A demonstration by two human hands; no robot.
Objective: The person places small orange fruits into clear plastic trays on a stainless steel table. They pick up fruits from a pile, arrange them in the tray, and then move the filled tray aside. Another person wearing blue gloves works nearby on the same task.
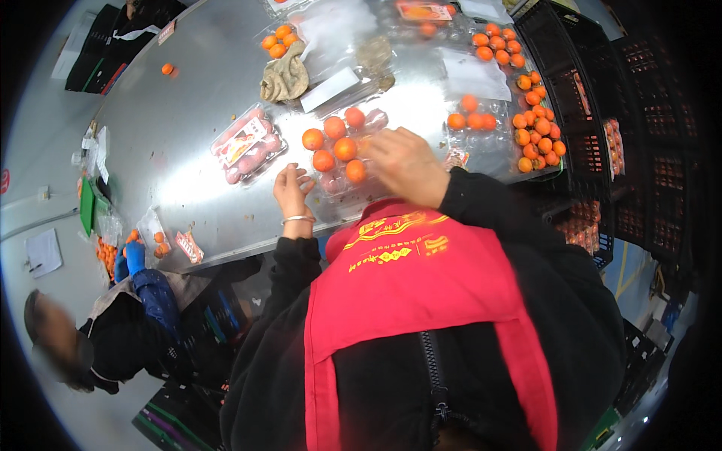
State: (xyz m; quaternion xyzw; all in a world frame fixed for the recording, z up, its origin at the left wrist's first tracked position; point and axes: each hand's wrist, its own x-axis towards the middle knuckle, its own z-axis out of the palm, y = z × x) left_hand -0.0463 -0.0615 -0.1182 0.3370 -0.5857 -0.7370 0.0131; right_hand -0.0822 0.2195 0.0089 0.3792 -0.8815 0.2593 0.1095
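Several orange-red fruits, which look like persimmons (344, 149), lie in front of me in and on a clear plastic tray (377, 125). Pinkish-purple fruits or tubers show in part beside and beneath them. Blurred, my right hand (403, 163) is over the tray's right side; whether its fingers grip a fruit is hidden. My left hand (293, 189), with a bracelet at the wrist, stands just left of the tray with fingers apart and nothing in it. Farther left sits a packed clear tray of pinkish-purple produce (248, 145) with a printed label across it.
A crumpled tan cloth (285, 76) and a white card (330, 89) lie behind the tray. Loose orange fruits (541, 127) line the metal table's (186, 124) right edge, beside black crates (584, 107). A co-worker in blue gloves (135, 256) handles orange fruits at lower left.
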